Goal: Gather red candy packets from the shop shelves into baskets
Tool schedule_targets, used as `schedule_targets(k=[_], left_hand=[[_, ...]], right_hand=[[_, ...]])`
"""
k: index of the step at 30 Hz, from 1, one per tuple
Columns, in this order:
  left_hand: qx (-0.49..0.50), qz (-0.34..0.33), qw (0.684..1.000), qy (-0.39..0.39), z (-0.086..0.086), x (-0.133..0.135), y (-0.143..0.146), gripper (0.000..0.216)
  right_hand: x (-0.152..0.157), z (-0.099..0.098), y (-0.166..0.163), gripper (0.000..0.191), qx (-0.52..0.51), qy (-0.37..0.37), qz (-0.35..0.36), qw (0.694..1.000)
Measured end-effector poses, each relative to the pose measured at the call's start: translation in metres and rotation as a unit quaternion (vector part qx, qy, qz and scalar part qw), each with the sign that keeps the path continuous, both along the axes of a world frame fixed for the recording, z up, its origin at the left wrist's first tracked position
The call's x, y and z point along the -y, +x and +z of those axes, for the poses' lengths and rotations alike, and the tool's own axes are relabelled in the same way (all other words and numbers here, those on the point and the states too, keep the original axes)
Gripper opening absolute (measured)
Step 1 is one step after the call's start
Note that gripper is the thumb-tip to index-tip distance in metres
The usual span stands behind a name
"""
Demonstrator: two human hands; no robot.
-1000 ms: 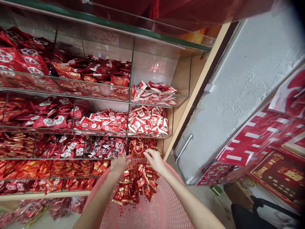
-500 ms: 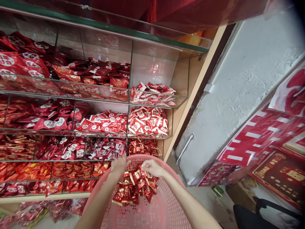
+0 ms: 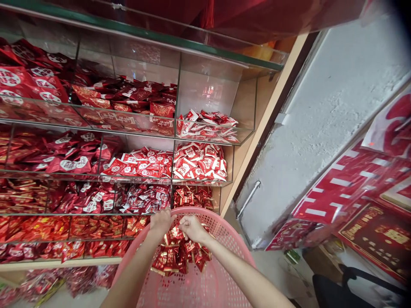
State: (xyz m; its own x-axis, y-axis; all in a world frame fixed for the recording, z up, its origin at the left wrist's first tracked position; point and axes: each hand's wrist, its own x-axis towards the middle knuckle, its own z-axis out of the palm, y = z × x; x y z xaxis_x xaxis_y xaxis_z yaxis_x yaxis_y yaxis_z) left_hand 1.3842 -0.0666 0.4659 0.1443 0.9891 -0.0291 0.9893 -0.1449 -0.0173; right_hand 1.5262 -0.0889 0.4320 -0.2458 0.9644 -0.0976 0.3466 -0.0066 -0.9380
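A pink perforated plastic basket (image 3: pixel 224 256) tilts in front of me, its far rim against the shelves. My left hand (image 3: pixel 160 223) is closed over that rim at the upper left. Inside lies a small heap of red-and-gold wrapped candies (image 3: pixel 170 259), gathered toward the far side. My right hand (image 3: pixel 192 229) reaches in over the heap, its fingers pinched on a candy packet near its top. The fingertips partly hide what they hold.
Glass-fronted shelf bins (image 3: pixel 138 162) hold red candy packets in several rows. A white wall (image 3: pixel 321 115) runs along the right, with red printed bags (image 3: pixel 337 184) hung there. A black chair (image 3: pixel 334 286) stands at the lower right. Bagged goods (image 3: pixel 77 280) lie beneath the shelves.
My right hand has moved left across the candies, closer to my left hand. The left hand stays on the basket rim, and the basket has hardly moved.
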Motion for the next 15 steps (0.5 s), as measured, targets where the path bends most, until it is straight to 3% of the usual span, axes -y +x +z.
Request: schedule_targets(k=[7, 11, 15], left_hand=[[-0.008, -0.002, 1.0, -0.006, 0.002, 0.002, 0.0, 0.047], [-0.005, 0.0, 1.0, -0.007, 0.004, 0.002, 0.0, 0.046], [-0.001, -0.003, 1.0, -0.008, 0.005, 0.002, 0.001, 0.046]], right_hand=[[0.006, 0.0, -0.009, 0.011, 0.116, 0.05, -0.02, 0.992], [0.011, 0.004, -0.008, 0.018, 0.24, 0.124, -0.035, 0.962], [0.016, 0.008, -0.006, 0.027, 0.319, 0.145, -0.035, 0.936]])
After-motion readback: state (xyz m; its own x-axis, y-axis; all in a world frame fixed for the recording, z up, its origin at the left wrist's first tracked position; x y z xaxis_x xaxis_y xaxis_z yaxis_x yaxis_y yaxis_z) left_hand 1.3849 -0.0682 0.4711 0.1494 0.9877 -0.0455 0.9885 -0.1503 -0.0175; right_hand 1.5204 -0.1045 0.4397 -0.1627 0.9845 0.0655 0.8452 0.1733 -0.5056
